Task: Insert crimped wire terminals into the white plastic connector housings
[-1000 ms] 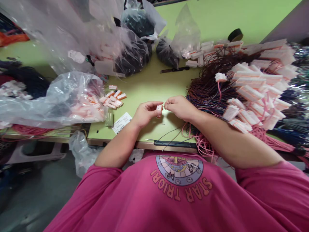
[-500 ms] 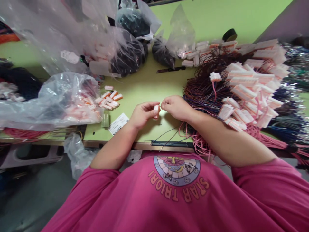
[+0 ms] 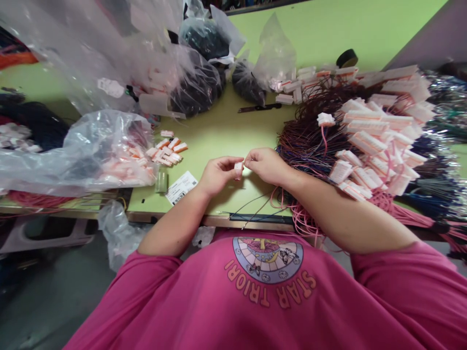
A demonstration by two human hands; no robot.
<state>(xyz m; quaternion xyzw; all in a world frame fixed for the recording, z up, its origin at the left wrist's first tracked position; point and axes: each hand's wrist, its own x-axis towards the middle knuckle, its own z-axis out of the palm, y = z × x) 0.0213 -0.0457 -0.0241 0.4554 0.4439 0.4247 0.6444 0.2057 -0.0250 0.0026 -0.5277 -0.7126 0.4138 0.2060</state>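
Over the green table, the right hand, fingertips bunched (on what, I cannot tell), sits just right of the left hand. The left pinches a connector between them, its long axis seemingly running toward the body.

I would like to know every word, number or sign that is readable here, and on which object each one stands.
"STAR TRIORI": pink shirt, upside down in this view.
White paper label on the table: print too small to read.
White connector in the left hand: any marking too small to read.
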